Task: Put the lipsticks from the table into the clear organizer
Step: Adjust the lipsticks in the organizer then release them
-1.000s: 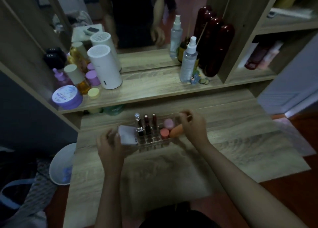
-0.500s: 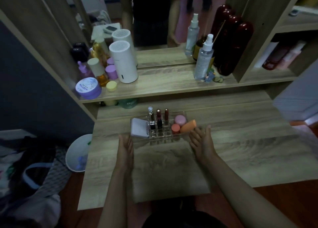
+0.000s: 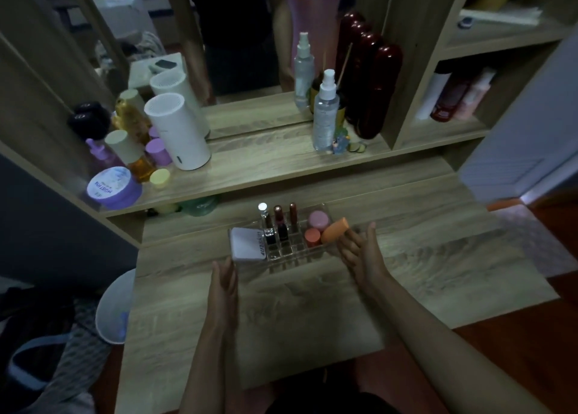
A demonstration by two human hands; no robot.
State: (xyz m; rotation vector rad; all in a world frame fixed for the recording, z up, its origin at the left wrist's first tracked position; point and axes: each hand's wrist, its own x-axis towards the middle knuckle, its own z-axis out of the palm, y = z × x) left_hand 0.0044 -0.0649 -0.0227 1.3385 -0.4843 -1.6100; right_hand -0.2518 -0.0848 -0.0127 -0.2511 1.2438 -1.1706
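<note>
The clear organizer stands on the wooden table near the raised shelf. Several lipsticks stand upright in its small middle slots. A white compact fills its left end, and two pink jars and an orange sponge fill its right end. My left hand is flat and open just in front of the organizer's left corner, holding nothing. My right hand is open at the organizer's right end, fingertips at its wall beside the sponge.
The shelf behind carries a white cylinder, a purple jar, bottles and a clear spray bottle before a mirror. Dark red bottles stand at the right. A white bin sits on the floor left of the table.
Both hands let go of the organizer and drew back toward me, opening flat on either side. The camera view shifted, showing more of the table.
</note>
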